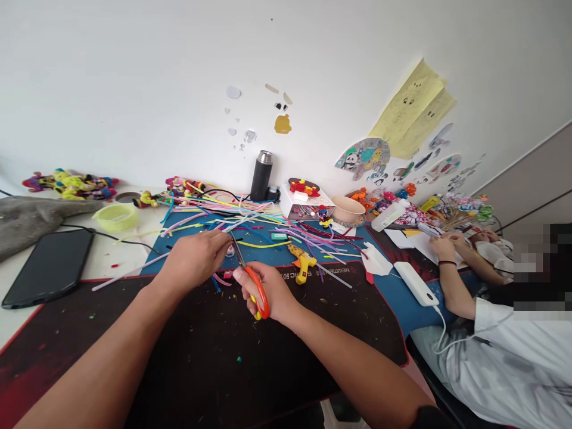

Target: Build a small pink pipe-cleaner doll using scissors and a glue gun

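Note:
My right hand [270, 289] grips a pair of scissors [263, 298] with orange and yellow handles. Their blades point up and away, reaching the fingertips of my left hand [199, 256]. Closed in a pinch, my left hand holds what looks like a thin black pipe cleaner [239, 240]; a short dark end shows beside the blades, and the rest is mostly hidden by the fingers. Behind both hands lies a loose spread of coloured pipe cleaners [214, 205]. A yellow glue gun [304, 262] rests on the mat to the right of the scissors.
A black mat [196, 357] with small scraps lies under my arms. Around it are a phone [49, 265], a yellow coil [117, 218], a black thermos [261, 176], a bowl [347, 208] and a white power bank [415, 285]. Another person's hands [447, 247] work at the right.

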Demonstrator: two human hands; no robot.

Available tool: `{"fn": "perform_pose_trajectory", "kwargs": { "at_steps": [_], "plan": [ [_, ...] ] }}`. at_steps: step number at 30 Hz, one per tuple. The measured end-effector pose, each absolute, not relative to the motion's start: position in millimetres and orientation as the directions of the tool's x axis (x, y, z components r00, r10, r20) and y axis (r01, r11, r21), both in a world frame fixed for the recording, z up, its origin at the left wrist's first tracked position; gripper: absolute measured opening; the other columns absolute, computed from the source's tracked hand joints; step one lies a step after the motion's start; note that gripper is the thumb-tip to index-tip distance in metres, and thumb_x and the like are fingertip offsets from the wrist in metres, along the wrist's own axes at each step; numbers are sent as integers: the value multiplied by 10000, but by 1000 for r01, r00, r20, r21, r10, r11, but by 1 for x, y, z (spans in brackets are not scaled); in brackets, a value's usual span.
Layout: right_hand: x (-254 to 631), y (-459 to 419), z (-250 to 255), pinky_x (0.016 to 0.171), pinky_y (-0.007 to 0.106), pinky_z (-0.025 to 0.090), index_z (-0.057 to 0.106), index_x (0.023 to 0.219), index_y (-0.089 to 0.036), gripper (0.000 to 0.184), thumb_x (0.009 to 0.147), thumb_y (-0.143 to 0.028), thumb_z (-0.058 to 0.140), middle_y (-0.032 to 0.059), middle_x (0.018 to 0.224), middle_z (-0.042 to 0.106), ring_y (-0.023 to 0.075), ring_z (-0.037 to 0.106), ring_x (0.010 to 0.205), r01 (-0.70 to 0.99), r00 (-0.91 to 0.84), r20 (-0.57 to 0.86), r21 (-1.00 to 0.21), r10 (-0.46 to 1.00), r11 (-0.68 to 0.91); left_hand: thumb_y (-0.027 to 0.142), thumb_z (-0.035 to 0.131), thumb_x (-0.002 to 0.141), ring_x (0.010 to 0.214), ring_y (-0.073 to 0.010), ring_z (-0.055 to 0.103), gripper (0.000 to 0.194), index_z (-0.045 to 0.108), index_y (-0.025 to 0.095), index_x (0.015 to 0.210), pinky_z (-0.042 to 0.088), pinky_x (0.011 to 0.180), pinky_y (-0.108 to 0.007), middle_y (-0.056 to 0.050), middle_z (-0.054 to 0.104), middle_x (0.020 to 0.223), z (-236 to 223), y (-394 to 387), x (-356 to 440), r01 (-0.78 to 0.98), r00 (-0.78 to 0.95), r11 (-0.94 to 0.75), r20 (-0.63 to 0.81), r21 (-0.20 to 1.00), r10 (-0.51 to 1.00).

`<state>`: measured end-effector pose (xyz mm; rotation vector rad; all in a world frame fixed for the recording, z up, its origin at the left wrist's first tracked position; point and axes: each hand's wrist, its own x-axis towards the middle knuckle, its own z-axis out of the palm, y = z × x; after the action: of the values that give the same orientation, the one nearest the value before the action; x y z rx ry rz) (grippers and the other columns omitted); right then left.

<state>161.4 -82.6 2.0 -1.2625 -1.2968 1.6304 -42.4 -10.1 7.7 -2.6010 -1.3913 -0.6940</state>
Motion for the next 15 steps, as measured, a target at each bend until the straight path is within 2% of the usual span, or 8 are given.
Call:
{"fn": "perform_pose_trajectory", "kwargs": {
  "at_steps": [7,15],
  "plan": [
    [159,-84,6,323,215,342,627,956,-210,562,802,-702,849,-95,582,552,83,470,332,43,-276,-290,-956,916,-290,371,336,1109,946,-304,782,481,787,213,1055,487,694,-351,-123,831,1051,9,-9,-43,819,468,-556,396,140,790],
    [157,-85,9,337,216,315,608,905,-213,523,796,-650,875,-105,552,496,71,412,350,32,-255,-310,-950,916,-312,404,362,1088,940,-317,787,476,796,222,1017,495,694,-354,-138,837,1067,5,-7,-44,806,445,-555,408,205,797]
  ]
}}
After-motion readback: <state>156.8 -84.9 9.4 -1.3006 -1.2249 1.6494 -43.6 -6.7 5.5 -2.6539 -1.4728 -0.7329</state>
